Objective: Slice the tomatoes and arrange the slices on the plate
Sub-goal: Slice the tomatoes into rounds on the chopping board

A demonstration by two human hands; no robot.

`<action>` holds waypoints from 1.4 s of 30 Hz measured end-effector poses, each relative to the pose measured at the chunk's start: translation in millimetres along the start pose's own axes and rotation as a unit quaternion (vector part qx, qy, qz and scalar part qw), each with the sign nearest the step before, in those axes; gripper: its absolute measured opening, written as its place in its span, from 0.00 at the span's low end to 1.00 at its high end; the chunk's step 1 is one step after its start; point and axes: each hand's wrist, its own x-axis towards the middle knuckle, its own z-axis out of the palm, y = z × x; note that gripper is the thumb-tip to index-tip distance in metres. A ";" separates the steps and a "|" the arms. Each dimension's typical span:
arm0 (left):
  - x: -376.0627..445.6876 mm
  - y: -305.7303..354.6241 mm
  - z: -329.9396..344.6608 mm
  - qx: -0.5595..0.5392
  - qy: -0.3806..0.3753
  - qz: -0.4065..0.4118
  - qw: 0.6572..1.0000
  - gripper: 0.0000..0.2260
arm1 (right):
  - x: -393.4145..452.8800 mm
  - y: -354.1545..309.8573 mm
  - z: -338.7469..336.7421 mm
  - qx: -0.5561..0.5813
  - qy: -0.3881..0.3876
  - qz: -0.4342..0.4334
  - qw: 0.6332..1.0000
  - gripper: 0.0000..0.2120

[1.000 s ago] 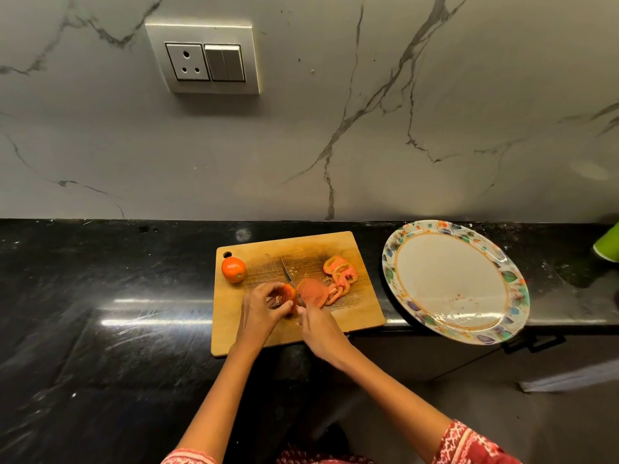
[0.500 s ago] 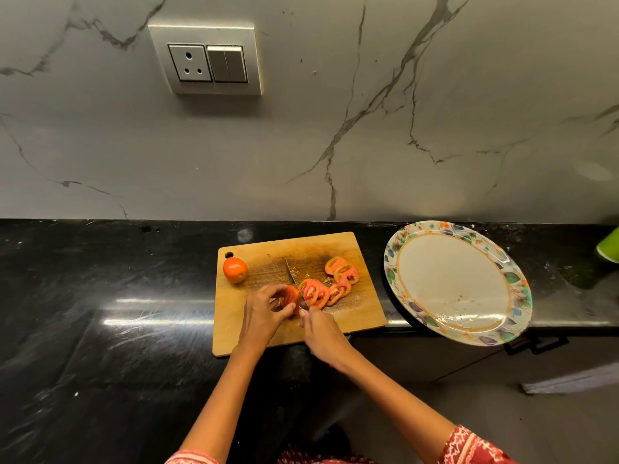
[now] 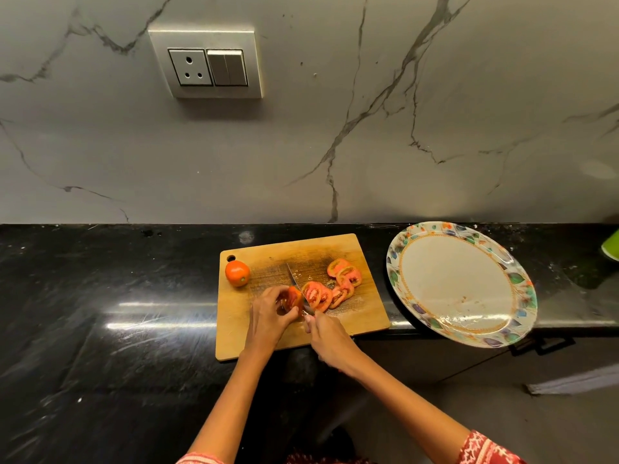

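A wooden cutting board (image 3: 254, 336) lies on the black counter. My left hand (image 3: 268, 318) pins a small remaining piece of tomato (image 3: 294, 297) on the board. My right hand (image 3: 330, 339) grips a knife (image 3: 296, 284) whose blade stands against the right face of that piece, tip pointing away from me. Several cut slices (image 3: 335, 286) lie in a row to the right of the blade. A whole tomato (image 3: 237, 272) sits at the board's far left corner. The floral-rimmed plate (image 3: 516, 279) stands to the right with no slices on it.
The plate overhangs the front edge of the black counter (image 3: 117, 313). A green object (image 3: 611, 246) shows at the far right edge. A socket and switch panel (image 3: 206, 63) is on the marble wall behind.
A fresh slice has fallen flat onto the row at the right. The knife has shifted left onto the shrinking tomato piece, and my left hand still holds it.
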 end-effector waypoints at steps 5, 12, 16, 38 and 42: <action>1.1 0.4 -1.5 0.006 -0.002 -0.006 1.000 0.17 | 4.9 -5.0 0.8 0.011 0.005 0.008 1.000 0.12; 0.1 -1.8 -3.5 0.006 0.004 -0.002 1.000 0.17 | -1.9 -2.1 3.2 0.009 -0.006 -0.006 1.000 0.11; 0.0 -2.9 -5.8 -0.014 0.006 -0.006 1.000 0.18 | -1.1 -4.8 4.5 0.005 -0.001 -0.012 1.000 0.10; 6.8 4.8 -8.5 -0.018 0.023 -0.039 0.999 0.15 | 0.5 -7.7 17.4 -0.057 0.054 0.001 0.997 0.16; 7.6 3.2 -10.2 -0.034 0.006 -0.048 0.998 0.15 | 0.9 -8.2 15.7 -0.066 0.055 -0.002 0.996 0.16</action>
